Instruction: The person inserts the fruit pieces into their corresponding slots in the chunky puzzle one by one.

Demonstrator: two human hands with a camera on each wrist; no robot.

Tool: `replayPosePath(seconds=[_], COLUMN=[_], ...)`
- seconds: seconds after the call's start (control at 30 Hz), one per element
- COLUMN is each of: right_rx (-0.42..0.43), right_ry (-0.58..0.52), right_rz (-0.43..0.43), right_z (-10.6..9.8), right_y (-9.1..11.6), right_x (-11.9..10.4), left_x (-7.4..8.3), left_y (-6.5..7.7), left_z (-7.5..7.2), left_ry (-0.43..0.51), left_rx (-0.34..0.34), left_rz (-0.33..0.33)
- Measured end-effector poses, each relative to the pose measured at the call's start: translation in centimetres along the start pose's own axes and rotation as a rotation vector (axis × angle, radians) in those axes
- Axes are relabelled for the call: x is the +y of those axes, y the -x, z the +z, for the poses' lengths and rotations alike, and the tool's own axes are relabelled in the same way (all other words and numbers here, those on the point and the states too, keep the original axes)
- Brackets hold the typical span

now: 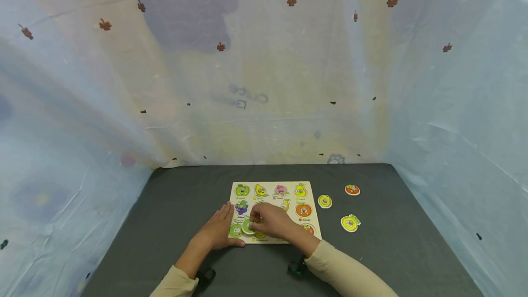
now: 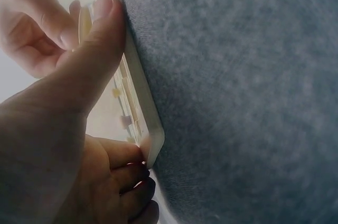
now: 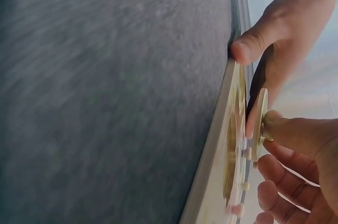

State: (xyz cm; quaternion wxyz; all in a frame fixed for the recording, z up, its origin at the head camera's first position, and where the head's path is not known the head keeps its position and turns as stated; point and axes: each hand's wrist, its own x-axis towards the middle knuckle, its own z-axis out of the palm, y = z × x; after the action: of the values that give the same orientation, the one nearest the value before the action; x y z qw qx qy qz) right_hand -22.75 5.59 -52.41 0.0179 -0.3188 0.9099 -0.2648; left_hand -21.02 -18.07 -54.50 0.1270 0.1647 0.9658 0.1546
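A wooden fruit peg puzzle board (image 1: 270,184) lies flat on the dark table. My left hand (image 1: 216,229) rests along its left side, fingers straight at the left edge and thumb at the near left corner. My right hand (image 1: 270,220) pinches a round green puzzle piece (image 1: 247,227) by its small knob, with thumb and fingertips. This piece is tilted and held just above the board's near left part, beside a printed green fruit (image 1: 235,230). In the right wrist view the held puzzle piece (image 3: 260,123) shows edge-on over the board. The right hand hides part of the middle rows.
Right of the board lie three loose pieces: a round yellow one (image 1: 325,201), a red-orange one (image 1: 352,190) and a yellow one with green leaves (image 1: 350,223). Knobbed pieces such as the orange (image 1: 304,210) sit on the board. A patterned sheet (image 1: 280,118) surrounds the table (image 1: 185,200).
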Motion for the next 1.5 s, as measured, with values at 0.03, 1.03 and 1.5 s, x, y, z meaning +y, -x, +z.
replayPosePath(seconds=[0.03, 1.03, 1.5], right_rx=[-0.004, -0.048, -0.069], right_ry=[0.0, -0.033, -0.045], right_rz=[0.003, -0.003, -0.019], right_z=[0.1, 2.2, 2.7], right_y=[-0.1, -2.3, -2.5], right_x=[-0.1, -1.1, -1.6], left_x=[0.0, 0.4, 0.3], left_y=[0.0, 0.3, 0.3], left_z=[0.0, -0.4, -0.3], left_ry=[-0.002, 0.021, 0.023], left_rx=[0.001, 0.001, -0.007], left_rz=[0.001, 0.009, 0.01])
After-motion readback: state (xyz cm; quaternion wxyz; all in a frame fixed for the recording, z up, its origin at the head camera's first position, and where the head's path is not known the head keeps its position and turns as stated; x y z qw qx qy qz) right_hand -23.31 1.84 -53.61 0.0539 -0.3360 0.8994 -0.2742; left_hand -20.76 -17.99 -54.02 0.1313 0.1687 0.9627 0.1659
